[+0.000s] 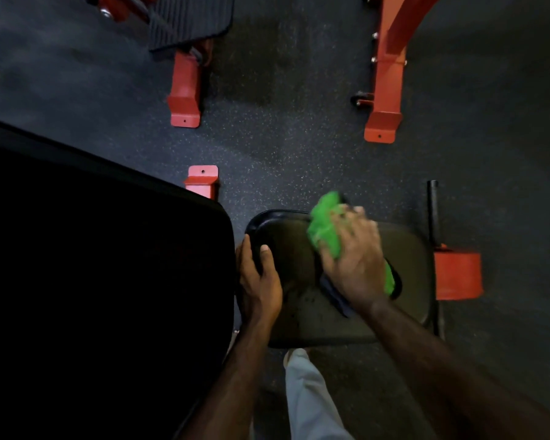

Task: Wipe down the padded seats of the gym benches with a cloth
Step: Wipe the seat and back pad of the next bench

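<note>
A dark padded bench seat (302, 287) lies just below me at centre. My right hand (353, 258) grips a bunched green cloth (324, 230) and presses it on the far part of the seat; the hand is motion-blurred. A dark strip (335, 296) shows under its wrist. My left hand (259, 274) holds the seat's left edge, thumb on top and fingers curled over the side. A large black back pad (102, 265) fills the left of the view.
Red steel frame feet stand on the speckled rubber floor: one (185, 90) far left-centre, one (385, 90) far right, a small one (202, 181) beside the back pad, a red block (458, 274) right of the seat. A pale trouser leg (305, 395) shows below.
</note>
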A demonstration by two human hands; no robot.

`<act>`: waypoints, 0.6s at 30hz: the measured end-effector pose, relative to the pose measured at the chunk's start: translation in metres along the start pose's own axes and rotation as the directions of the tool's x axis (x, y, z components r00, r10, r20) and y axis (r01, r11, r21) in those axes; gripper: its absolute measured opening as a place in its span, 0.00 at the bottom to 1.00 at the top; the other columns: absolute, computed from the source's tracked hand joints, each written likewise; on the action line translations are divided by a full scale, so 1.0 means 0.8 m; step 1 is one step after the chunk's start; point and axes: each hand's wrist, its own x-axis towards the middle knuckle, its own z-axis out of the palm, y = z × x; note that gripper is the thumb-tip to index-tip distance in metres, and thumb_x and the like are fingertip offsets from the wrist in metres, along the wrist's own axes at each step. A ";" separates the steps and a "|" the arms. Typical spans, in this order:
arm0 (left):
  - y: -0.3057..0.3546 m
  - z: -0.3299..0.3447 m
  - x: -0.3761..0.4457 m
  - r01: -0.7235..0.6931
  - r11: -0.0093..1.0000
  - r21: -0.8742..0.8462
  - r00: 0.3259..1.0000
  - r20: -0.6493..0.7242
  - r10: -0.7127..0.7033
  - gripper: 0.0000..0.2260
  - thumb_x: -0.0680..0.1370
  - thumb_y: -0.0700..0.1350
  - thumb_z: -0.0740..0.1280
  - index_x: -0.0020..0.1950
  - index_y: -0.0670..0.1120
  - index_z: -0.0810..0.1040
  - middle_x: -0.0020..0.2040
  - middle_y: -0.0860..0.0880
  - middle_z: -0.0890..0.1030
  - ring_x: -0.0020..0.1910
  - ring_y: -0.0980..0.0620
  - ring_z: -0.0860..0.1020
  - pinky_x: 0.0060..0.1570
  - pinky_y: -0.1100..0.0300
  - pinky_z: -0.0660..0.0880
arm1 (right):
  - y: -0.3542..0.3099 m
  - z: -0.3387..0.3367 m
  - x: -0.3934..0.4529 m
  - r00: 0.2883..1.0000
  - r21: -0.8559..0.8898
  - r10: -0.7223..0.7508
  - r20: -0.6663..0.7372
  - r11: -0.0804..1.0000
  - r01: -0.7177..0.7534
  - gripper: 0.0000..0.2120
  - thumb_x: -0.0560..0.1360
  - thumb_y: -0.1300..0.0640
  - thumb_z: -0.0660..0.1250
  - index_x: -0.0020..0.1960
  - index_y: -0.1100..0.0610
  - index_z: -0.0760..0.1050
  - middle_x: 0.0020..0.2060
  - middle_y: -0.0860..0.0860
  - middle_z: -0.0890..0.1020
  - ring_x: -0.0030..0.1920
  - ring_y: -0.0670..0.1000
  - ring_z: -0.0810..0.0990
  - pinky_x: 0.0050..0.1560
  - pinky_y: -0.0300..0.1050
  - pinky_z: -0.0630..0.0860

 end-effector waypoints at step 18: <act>0.028 0.055 -0.024 -0.472 0.829 0.300 0.878 0.244 0.412 0.31 0.79 0.59 0.57 0.79 0.47 0.68 0.83 0.46 0.59 0.82 0.45 0.56 0.80 0.49 0.54 | 0.048 -0.025 -0.032 0.936 -0.063 -0.308 0.169 0.945 0.322 0.35 0.74 0.47 0.65 0.80 0.51 0.64 0.82 0.51 0.61 0.83 0.56 0.53 0.80 0.61 0.56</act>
